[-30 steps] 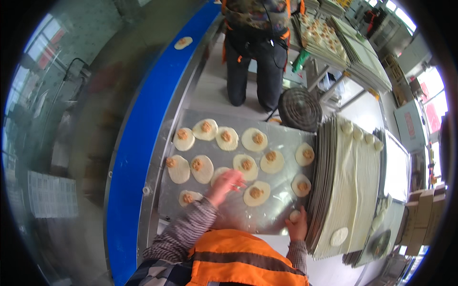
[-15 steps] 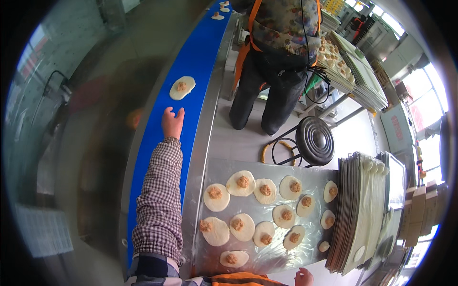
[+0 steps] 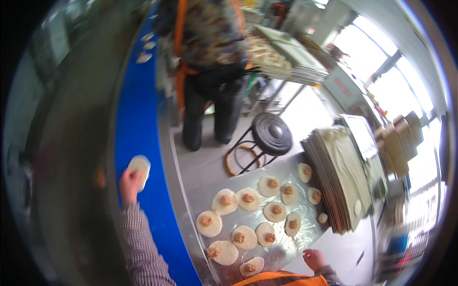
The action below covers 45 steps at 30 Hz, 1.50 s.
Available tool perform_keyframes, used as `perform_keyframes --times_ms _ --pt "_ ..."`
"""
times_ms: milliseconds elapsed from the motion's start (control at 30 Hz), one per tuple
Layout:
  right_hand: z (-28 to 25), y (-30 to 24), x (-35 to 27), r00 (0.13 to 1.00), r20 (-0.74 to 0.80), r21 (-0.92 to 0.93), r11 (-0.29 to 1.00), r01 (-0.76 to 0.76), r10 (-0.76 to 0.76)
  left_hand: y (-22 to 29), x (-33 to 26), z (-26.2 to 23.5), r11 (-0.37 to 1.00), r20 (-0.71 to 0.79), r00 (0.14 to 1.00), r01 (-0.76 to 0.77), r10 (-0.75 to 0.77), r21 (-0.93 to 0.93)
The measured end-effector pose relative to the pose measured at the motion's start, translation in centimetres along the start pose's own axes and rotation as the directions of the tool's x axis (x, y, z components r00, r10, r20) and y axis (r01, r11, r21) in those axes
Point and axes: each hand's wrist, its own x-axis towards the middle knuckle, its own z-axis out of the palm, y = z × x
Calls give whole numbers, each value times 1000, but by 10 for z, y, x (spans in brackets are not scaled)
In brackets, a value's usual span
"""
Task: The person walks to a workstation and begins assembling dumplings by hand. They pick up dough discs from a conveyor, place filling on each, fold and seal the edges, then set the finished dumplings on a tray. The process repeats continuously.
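Note:
On the blue conveyor belt (image 3: 145, 209), my left hand (image 3: 129, 187) is closed on the near-left edge of a flat dough round (image 3: 143, 167). Its fingers cover part of the dough, and blur obscures the filling. My right hand (image 3: 314, 260) hovers at the near right corner of a shiny metal tray (image 3: 286, 245), fingers loosely bent and somewhat apart, with nothing visible in them. Several pale dough rounds (image 3: 244, 237) lie spread over the tray, each bearing a lump of brownish filling. A small plain dough piece (image 3: 323, 218) sits at the tray's right edge.
A co-worker (image 3: 210, 71) stands beyond the tray by the belt. Between us is a round black stool (image 3: 272, 133). Stacked trays with cloth (image 3: 341, 167) rise at the right. More dough pieces (image 3: 144, 57) lie farther up the belt.
My left hand has closed on the dough round, which is nearer than before. The view has swung right, shifting the scene left. More of my right hand shows beside the tray.

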Motion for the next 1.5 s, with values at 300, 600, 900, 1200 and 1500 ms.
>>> perform_keyframes --times_ms 300,600,900,1200,1500 --pt "-18 -14 22 994 59 -66 993 101 -97 4 -70 -49 913 218 926 224 -309 342" --pt "-36 -37 65 924 22 326 876 354 -382 -22 -163 -69 714 464 728 654 -504 -250" --pt "-43 -171 143 687 200 755 557 347 -699 118 -309 1 407 228 859 431 -458 -805" --pt "-21 -401 118 -46 387 914 390 -115 -921 154 -346 -34 363 202 955 272 -219 -891" --pt "20 -548 130 -125 390 552 123 825 -912 37 -321 -62 -29 178 905 181 -386 -983"
